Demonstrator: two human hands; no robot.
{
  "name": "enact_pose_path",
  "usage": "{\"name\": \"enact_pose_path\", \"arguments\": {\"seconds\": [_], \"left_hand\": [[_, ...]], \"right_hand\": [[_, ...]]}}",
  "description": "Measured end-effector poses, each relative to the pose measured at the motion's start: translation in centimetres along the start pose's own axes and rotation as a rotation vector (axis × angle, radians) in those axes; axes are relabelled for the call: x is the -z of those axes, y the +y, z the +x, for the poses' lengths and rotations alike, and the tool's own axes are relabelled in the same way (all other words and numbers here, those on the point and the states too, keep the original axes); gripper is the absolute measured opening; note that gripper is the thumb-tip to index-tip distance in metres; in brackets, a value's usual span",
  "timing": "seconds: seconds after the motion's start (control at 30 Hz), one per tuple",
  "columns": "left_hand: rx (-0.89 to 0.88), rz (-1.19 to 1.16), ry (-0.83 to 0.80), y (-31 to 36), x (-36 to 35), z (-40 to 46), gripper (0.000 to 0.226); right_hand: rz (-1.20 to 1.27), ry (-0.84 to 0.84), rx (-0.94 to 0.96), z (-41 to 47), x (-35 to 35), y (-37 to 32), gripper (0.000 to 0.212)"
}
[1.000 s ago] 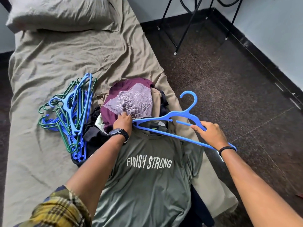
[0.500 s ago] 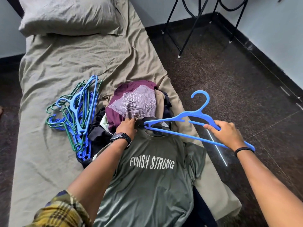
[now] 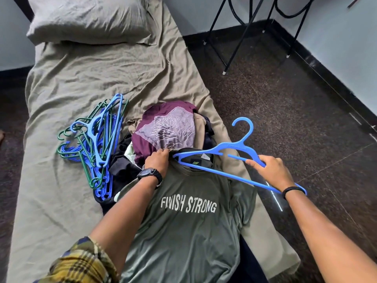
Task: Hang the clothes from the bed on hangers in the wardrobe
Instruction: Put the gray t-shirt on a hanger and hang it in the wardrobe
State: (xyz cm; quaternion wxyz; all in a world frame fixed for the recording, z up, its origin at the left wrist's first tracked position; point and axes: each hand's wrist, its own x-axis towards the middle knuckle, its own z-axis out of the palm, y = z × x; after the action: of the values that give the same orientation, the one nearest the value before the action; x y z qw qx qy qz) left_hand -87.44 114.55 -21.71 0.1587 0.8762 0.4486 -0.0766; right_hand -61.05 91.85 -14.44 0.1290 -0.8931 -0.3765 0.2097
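Note:
A grey-green T-shirt [image 3: 187, 231] printed "FINISH STRONG" lies flat on the bed, collar away from me. My left hand [image 3: 158, 160] grips the left side of its collar. My right hand [image 3: 271, 170] grips a blue plastic hanger [image 3: 230, 148] by its right arm; the hanger's left tip sits at the collar opening, hook pointing up over the floor. Behind the collar lies a pile of clothes [image 3: 169, 129] topped by a maroon printed shirt.
Several blue and green hangers [image 3: 95, 139] lie heaped on the olive bed sheet [image 3: 91, 78] left of the pile. A grey pillow [image 3: 89, 19] is at the head. Dark speckled floor [image 3: 285, 109] and black metal legs [image 3: 240, 33] lie right of the bed.
The hanger's left tip has stayed at the collar while my right hand holds its other arm. The view has shifted slightly; both hands keep their grips.

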Motion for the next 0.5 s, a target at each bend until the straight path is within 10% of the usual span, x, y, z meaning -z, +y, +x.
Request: {"name": "enact_pose_path", "arguments": {"seconds": [0.5], "left_hand": [[-0.276,-0.423,0.076,0.4,2.9,-3.6,0.018]], "right_hand": [[-0.076,-0.107,0.109,0.5,0.2,-5.0,0.053]]}}
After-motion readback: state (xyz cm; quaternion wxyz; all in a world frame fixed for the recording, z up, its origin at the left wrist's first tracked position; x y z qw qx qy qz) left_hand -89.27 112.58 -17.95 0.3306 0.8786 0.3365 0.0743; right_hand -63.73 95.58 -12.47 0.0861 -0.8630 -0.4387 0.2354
